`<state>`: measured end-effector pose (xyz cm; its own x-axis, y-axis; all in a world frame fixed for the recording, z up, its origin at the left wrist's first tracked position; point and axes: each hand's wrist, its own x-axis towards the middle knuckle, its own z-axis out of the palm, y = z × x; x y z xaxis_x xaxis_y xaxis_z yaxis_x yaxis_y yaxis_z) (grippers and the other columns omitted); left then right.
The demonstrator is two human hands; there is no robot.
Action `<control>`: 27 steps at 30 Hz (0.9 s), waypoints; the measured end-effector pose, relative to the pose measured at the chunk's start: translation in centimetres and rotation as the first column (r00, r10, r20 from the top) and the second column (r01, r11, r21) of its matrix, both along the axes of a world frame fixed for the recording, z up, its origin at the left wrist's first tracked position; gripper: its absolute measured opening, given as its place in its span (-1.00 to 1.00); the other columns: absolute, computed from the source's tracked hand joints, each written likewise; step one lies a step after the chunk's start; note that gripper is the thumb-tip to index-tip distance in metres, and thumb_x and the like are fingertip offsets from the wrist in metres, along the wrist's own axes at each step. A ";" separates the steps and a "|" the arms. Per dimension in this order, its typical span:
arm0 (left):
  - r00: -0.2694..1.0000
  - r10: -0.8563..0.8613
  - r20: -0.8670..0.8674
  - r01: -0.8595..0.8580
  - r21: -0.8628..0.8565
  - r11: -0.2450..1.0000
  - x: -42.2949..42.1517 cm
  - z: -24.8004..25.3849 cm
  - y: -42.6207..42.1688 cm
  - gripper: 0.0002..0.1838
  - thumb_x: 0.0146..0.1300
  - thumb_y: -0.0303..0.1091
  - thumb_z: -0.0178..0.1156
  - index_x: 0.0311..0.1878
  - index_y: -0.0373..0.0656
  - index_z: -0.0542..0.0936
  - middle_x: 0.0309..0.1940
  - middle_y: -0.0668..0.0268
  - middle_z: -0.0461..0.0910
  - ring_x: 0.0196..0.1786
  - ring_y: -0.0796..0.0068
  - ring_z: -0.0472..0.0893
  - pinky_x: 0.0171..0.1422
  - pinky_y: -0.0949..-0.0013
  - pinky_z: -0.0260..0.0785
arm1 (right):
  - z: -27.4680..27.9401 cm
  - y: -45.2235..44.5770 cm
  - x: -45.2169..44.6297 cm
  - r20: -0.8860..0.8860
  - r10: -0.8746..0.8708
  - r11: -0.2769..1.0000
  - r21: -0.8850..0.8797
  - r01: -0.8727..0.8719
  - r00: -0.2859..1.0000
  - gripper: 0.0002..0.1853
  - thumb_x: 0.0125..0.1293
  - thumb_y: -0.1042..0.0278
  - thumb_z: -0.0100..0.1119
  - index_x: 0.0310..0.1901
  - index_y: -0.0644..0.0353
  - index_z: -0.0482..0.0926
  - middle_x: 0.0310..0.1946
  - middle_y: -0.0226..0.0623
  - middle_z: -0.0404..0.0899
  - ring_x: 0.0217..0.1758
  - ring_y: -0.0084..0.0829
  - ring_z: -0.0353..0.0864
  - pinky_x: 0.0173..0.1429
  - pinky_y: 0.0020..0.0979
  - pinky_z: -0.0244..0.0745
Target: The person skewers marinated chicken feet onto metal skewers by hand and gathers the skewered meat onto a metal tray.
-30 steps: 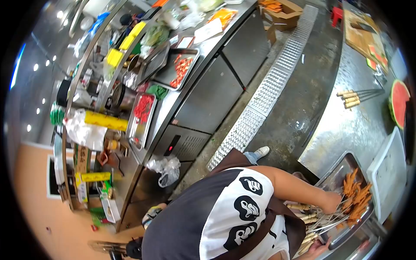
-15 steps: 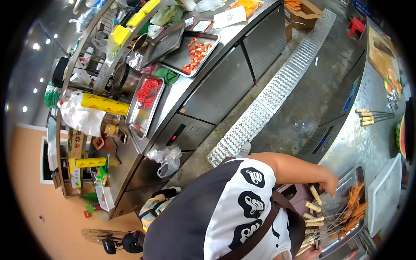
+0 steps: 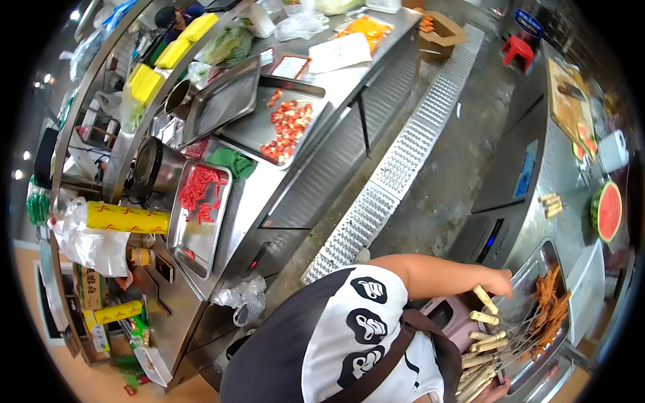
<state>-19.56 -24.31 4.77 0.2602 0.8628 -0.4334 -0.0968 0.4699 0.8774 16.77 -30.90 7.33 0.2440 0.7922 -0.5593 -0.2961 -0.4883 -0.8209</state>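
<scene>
My left hand (image 3: 499, 283) is over the near edge of a metal tray (image 3: 545, 254), fingers curled downward, close to an upper wooden skewer handle (image 3: 485, 299). Whether it holds anything is hidden. Meat skewers (image 3: 549, 305) lie in the tray, with reddish-brown strips at the far end and pale wooden handles over the near edge. At the bottom of the view my right hand (image 3: 496, 389) shows in part, its fingers closed at the lower bundle of skewer handles (image 3: 476, 379).
Beyond the tray are a white container (image 3: 588, 285), a cut watermelon (image 3: 608, 211), more skewer handles (image 3: 551, 205) and a cutting board (image 3: 568, 107). Across the aisle, a steel counter bears trays of red-and-white pieces (image 3: 289, 127) and red strips (image 3: 198, 191). A metal grate (image 3: 383, 195) crosses the floor.
The view has turned, so the counter and aisle sit lower and further left, and more watermelon shows. My left hand has come nearer the upper skewer handles. My right hand stays by the lower handles.
</scene>
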 end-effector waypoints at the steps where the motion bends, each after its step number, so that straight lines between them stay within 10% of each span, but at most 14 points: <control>1: 1.000 0.002 0.009 -0.003 0.031 1.000 -1.8 0.4 -0.4 -0.63 -0.09 -0.35 0.32 -0.28 -0.49 0.54 -0.22 -0.02 0.53 -0.22 0.19 0.55 -0.24 0.25 0.40 | 0.3 0.5 -1.4 -0.012 0.013 1.000 0.016 -0.013 1.000 -0.64 0.17 0.22 0.03 -0.10 0.32 0.41 -0.23 -0.16 0.55 -0.25 -0.28 0.57 -0.14 -0.35 0.51; 7: 0.949 0.311 -0.049 -0.310 0.036 0.950 -9.5 0.8 -1.5 -0.79 -0.13 -0.45 0.19 -0.40 -0.39 0.57 -0.42 0.05 0.56 -0.36 0.16 0.56 -0.27 0.26 0.38 | 1.0 6.4 -6.2 -0.053 0.225 0.974 0.052 -0.222 0.973 -0.77 0.08 0.31 0.02 -0.24 0.24 0.42 -0.31 -0.20 0.54 -0.27 -0.25 0.55 -0.11 -0.32 0.48; 9: 0.944 0.323 0.072 -0.328 0.074 0.942 -13.7 1.2 -1.5 -0.85 -0.16 -0.42 0.14 -0.44 -0.19 0.60 -0.53 0.03 0.55 -0.47 0.11 0.54 -0.27 0.27 0.37 | 3.2 7.5 -13.1 0.024 0.137 0.979 0.149 -0.139 0.990 -0.87 0.04 0.35 0.09 -0.40 0.17 0.39 -0.49 -0.33 0.48 -0.44 -0.38 0.51 -0.37 -0.43 0.45; 12: 0.908 0.399 -0.130 -0.307 0.442 0.843 -18.9 -0.3 -0.6 -0.83 -0.08 -0.45 0.07 -0.39 -0.23 0.58 -0.46 0.05 0.57 -0.43 0.12 0.55 -0.31 0.21 0.38 | 2.7 10.7 -18.9 0.009 0.227 0.969 0.099 -0.227 0.974 -0.85 0.02 0.32 0.09 -0.38 0.18 0.44 -0.44 -0.26 0.54 -0.43 -0.34 0.56 -0.29 -0.35 0.54; 18: 0.820 0.571 0.036 -0.562 -0.138 0.815 -26.8 2.7 -0.9 -0.74 0.08 -0.31 0.07 -0.36 -0.35 0.58 -0.48 0.20 0.56 -0.44 0.39 0.57 -0.43 0.34 0.41 | -1.1 13.0 -29.5 -0.144 0.171 0.984 0.074 -0.162 0.975 -0.85 -0.06 0.38 0.11 -0.38 0.10 0.43 -0.47 -0.41 0.42 -0.43 -0.46 0.38 -0.44 -0.45 0.32; 20: 0.880 0.471 0.053 -0.467 -0.076 0.881 -27.8 3.5 0.4 -0.75 0.06 -0.33 0.07 -0.34 -0.36 0.57 -0.49 0.20 0.56 -0.45 0.38 0.56 -0.41 0.36 0.40 | -3.3 14.1 -30.4 -0.375 0.129 0.992 0.039 -0.123 0.918 -0.78 -0.09 0.39 0.11 -0.33 0.13 0.42 -0.42 -0.36 0.46 -0.46 -0.40 0.44 -0.51 -0.45 0.38; 27: 0.897 0.436 -0.071 -0.441 -0.103 0.891 -22.7 3.2 5.9 -0.71 0.02 -0.28 0.11 -0.33 -0.37 0.52 -0.44 0.24 0.51 -0.36 0.42 0.49 -0.20 0.38 0.32 | -5.2 14.1 -27.3 -0.372 -0.161 0.987 -0.055 0.151 0.914 -0.80 -0.02 0.43 -0.01 -0.29 0.24 0.44 -0.41 -0.29 0.50 -0.40 -0.33 0.52 -0.36 -0.36 0.52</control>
<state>-42.26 -18.42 7.95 -0.1555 0.8290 -0.5372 -0.2779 0.4851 0.8291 -10.51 -16.83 2.14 0.1325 0.7461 -0.6526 -0.6532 -0.4295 -0.6236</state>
